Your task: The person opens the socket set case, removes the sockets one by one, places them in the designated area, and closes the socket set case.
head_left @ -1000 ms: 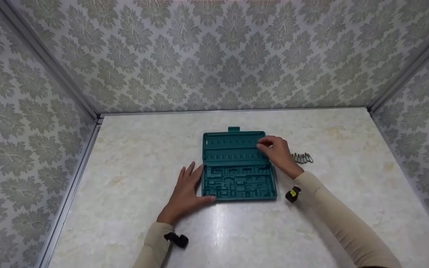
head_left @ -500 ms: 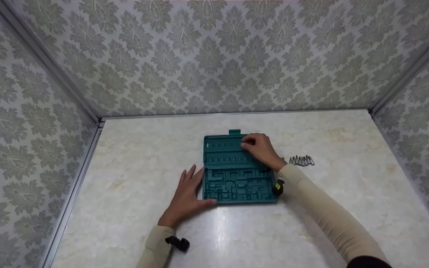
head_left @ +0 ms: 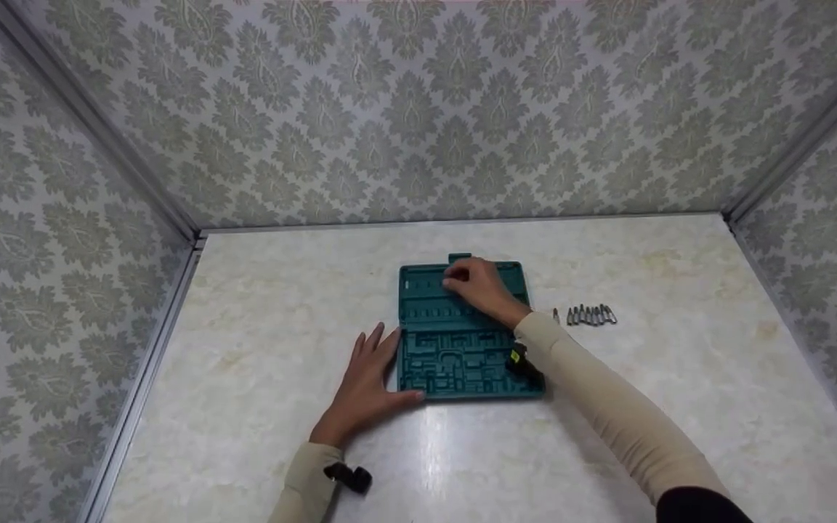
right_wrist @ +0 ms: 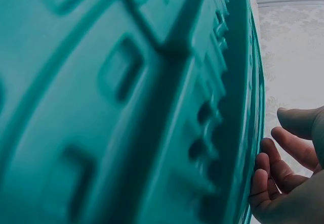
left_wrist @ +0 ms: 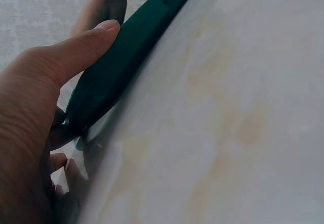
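A green plastic case (head_left: pixel 433 398) lies unfolded, its lid half at the back and its moulded half in front. My left hand (head_left: pixel 364 385) rests at the near left corner, fingers straight along the side and thumb (left_wrist: pixel 104 29) on the front edge. Over the lid, near the latch tab, hovers my right hand (head_left: pixel 482 287), its thumb and index finger bent toward each other. In the right wrist view the right hand (right_wrist: pixel 286 171) shows a gap between thumb and index tips; I cannot tell whether it holds something small.
Several silvery metal bits (head_left: pixel 591 315) lie in a row right of the case. A single bit (head_left: pixel 556 316) lies nearer to it. A small pale spot (head_left: pixel 407 285) shows at the lid's left end. Patterned walls enclose the marbled table (head_left: pixel 280 290).
My right hand has moved left across the lid, from its right edge to near the latch. The row of bits and the single bit have come into view. My left hand stays put.
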Demonstrator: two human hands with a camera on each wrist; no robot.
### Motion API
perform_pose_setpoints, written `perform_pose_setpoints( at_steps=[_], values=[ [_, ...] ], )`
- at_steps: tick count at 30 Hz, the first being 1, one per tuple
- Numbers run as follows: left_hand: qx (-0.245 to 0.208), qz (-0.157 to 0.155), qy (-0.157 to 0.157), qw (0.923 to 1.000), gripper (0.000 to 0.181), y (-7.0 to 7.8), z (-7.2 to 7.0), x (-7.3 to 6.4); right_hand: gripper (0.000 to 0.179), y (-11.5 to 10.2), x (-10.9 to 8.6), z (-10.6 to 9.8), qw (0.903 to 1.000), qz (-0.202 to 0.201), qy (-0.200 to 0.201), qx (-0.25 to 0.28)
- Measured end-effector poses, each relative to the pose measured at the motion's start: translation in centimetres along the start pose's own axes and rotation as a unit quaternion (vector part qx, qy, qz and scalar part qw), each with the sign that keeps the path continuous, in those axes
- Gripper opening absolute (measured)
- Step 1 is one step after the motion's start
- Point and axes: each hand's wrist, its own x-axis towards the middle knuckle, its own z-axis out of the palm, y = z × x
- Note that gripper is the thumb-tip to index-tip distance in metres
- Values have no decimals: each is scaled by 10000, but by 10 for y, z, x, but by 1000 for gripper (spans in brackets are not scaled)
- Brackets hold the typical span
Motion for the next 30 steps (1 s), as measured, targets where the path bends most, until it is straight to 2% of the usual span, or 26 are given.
perform_pose_setpoints(
  at_steps=[10,17,22,30],
  values=[
    [-129,-26,-4,9999,126,-1,-1,0,26,-9,12,17,10000,-70,-15,-20],
    [-175,382,72,9991,124,-4,-2,0,22,-13,19,24,10000,-47,-22,36],
    [-193,358,32,9992,123,-4,-2,1,21,-15,22,31,9999,-98,-56,77],
    [-222,468,41,9987,123,-6,-2,2,19,-16,29,41,9997,-158,4,-166]
  ],
)
